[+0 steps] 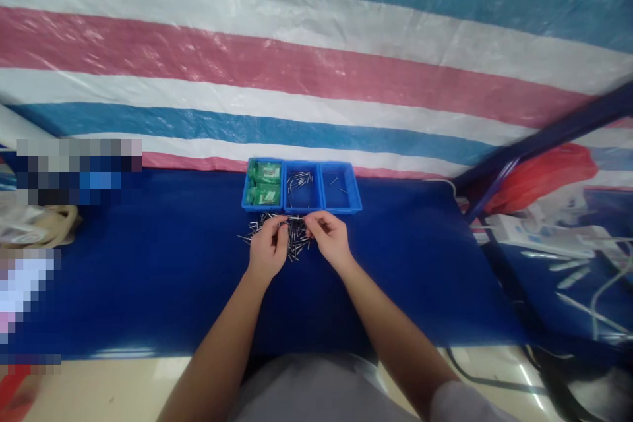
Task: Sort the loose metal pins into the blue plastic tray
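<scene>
My left hand point(268, 249) and my right hand point(330, 236) come together over the blue table, fingertips pinched. Between them a thin metal rod point(297, 217) lies crosswise, one end in each pinch. Its exact kind is too small to make out. Beneath my hands spreads a loose pile of similar dark and silver rods point(294, 249), partly covered by my fingers. Just beyond stands a blue tray point(341, 212) of three compartments. Green packets point(267, 173) fill the left one, several metal rods point(300, 180) lie in the middle one, and a few thin pieces point(343, 190) in the right one.
A striped plastic sheet point(297, 105) hangs behind the blue table point(415, 264). To the right are a blue metal frame point(499, 188), a red bag point(544, 178) and white power strips with cables point(544, 237). A tan container point(62, 224) stands at the left.
</scene>
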Available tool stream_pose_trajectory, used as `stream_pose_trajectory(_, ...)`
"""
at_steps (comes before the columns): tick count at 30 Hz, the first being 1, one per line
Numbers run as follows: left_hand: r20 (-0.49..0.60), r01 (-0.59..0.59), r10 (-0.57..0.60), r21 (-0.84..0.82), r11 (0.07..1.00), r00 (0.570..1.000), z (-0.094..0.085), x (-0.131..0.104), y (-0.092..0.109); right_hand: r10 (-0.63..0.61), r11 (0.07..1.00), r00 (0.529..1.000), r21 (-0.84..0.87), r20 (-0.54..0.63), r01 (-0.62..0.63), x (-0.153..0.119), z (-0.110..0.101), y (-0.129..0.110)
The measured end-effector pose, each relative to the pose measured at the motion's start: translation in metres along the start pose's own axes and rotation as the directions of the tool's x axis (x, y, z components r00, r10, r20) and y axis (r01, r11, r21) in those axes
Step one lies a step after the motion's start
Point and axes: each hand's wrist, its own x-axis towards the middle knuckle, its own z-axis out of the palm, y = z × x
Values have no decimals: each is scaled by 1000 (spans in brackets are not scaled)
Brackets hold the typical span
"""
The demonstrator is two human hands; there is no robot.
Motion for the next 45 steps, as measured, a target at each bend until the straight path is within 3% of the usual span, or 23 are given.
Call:
stream_pose_trajectory(15, -35, -68, 71, 87, 994, 997, 2, 1, -4, 88, 988, 995, 125, 38, -92, 3, -3, 0)
stream_pose_trajectory(27, -28, -69, 72, 97, 993, 997, 3, 1, -6, 91, 977, 996, 193, -5, -89, 8, -9, 13)
stream_pose_trajectory(30, -19, -72, 74, 93, 993, 997, 3, 2, -5, 67, 981, 998, 183, 2, -66, 9, -10, 13)
stream_pose_trajectory(34, -13, -78, 80, 97, 992, 997, 2, 2, -4, -24, 985, 995, 172, 99, 6, 9, -9, 9)
stream_pose_trajectory(36, -9, -78, 80, 101, 992, 997, 1, 2, -3, -61, 992, 990, 115, 128, 46, 7, -8, 7)
stream_pose_trajectory(39, -15, -73, 75, 103, 992, 997, 1, 3, -3, -99, 985, 987, -129, 123, 115, 6, -9, 7)
stream_pose_trajectory(42, -20, -72, 75, 110, 991, 997, 2, 3, -3, -170, 905, 974, -368, 151, 215, 6, -10, 8)
stream_pose_trajectory(45, -30, -69, 74, 122, 990, 997, 2, 3, -3, -215, 843, 950, -448, 225, 297, 6, -12, 9)
